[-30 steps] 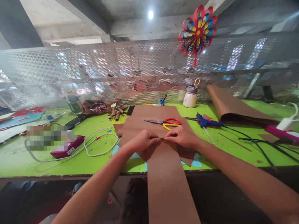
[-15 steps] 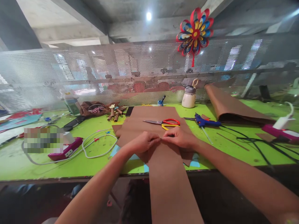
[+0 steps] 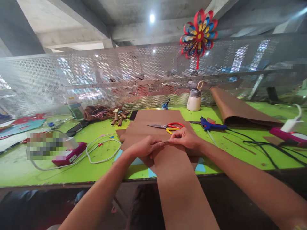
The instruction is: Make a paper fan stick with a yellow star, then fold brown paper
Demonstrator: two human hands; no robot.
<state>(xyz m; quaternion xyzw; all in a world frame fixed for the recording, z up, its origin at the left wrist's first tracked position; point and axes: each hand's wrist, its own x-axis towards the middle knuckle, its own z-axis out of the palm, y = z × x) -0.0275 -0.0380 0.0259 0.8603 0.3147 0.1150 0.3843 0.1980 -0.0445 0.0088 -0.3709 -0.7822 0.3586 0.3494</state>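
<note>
A long strip of brown paper point(image 3: 182, 185) hangs over the table's front edge toward me. Its far end is pinched between the fingertips of my left hand point(image 3: 153, 146) and my right hand point(image 3: 183, 138); that edge looks narrowly folded or rolled. Both hands are closed on it, a little apart. Under and beyond them lie larger brown paper sheets point(image 3: 155, 118). Scissors point(image 3: 168, 126) with red and yellow handles rest on these sheets, just past my right hand. Light blue paper point(image 3: 200, 167) shows from beneath the pile.
On the green table point(image 3: 100, 172), a blue glue gun point(image 3: 211, 124) lies right, near folded brown paper point(image 3: 242, 110) and a cream bottle point(image 3: 193, 100). At left are a purple power strip point(image 3: 72, 156), a white cable point(image 3: 90, 159) and small paper rolls point(image 3: 118, 118). A perforated screen point(image 3: 134, 73) stands behind.
My right hand has shifted slightly right, away from my left, along the paper's edge. The strip's hanging end has swung a little to the right.
</note>
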